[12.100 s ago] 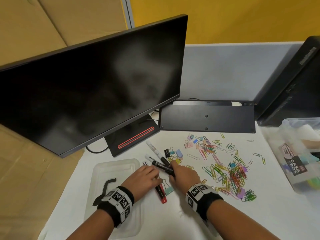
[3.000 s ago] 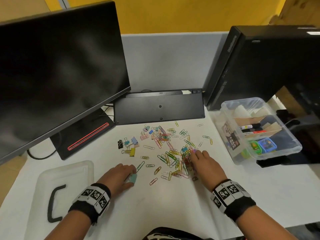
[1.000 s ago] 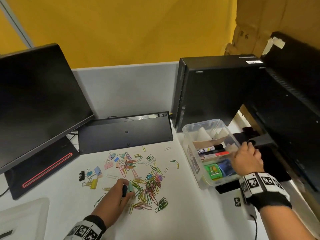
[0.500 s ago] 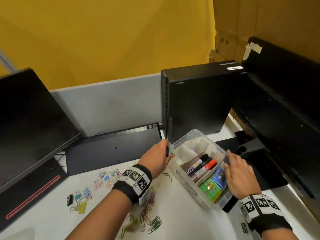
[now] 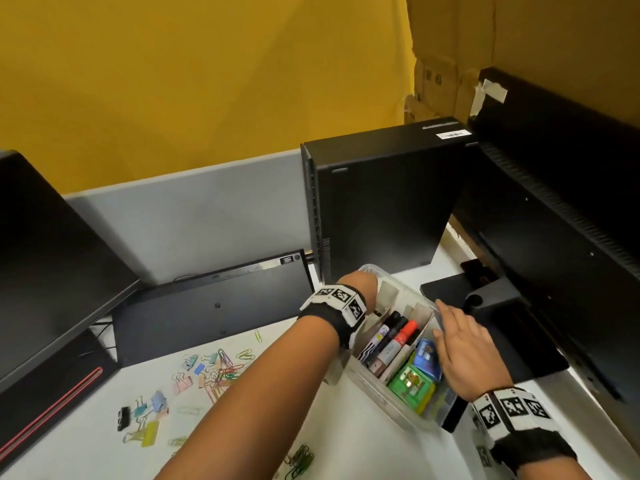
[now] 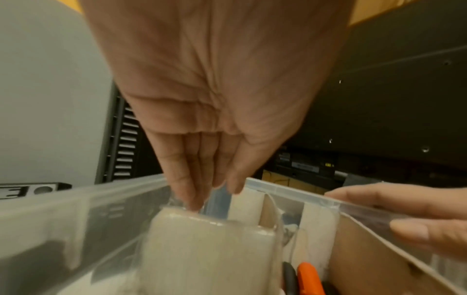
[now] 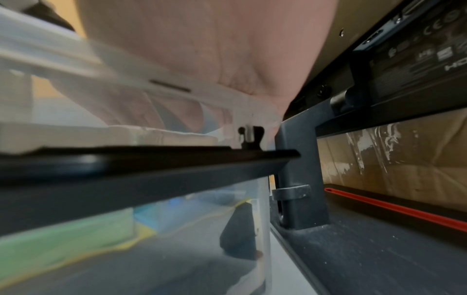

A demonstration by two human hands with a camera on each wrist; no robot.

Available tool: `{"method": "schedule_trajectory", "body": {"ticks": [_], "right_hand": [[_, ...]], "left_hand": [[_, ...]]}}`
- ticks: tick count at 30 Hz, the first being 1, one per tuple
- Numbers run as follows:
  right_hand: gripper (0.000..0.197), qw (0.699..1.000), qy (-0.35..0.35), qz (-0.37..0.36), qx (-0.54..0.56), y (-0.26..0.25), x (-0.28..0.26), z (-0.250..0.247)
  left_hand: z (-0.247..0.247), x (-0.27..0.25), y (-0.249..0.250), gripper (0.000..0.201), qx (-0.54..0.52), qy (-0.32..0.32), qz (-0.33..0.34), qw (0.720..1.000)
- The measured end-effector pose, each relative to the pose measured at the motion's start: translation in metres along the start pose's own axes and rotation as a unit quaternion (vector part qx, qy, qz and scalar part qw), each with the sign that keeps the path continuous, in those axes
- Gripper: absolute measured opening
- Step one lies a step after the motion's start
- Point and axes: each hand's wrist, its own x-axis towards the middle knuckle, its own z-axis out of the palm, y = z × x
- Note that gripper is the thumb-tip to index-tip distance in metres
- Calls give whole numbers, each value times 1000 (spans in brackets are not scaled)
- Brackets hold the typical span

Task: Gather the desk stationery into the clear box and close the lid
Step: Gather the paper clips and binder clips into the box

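Over box rim (image 5: 398, 279), both hands (image 5: 462, 351).

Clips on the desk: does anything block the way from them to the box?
Nothing visible does. The clips lie on open desk left of the box, which is lidless; only the left hand's own forearm crosses that path.
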Motion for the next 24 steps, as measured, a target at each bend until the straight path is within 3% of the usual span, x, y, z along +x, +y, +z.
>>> {"method": "schedule_trajectory", "body": {"ticks": [7, 12, 18, 24], "right_hand": [[57, 999, -22, 32, -18, -6, 0, 2], [64, 997, -32, 57, -46, -41, -7, 0], [50, 994, 10, -104, 23, -119, -26, 12], [34, 962, -25, -249, 112, -200, -54, 50]], "left_hand": [[38, -99, -50, 35, -156, 193, 73, 966], [97, -200, -112, 29, -182, 206, -28, 961], [169, -297, -192, 28, -213, 228, -190, 931], [185, -315, -237, 36, -194, 220, -263, 919]]}}
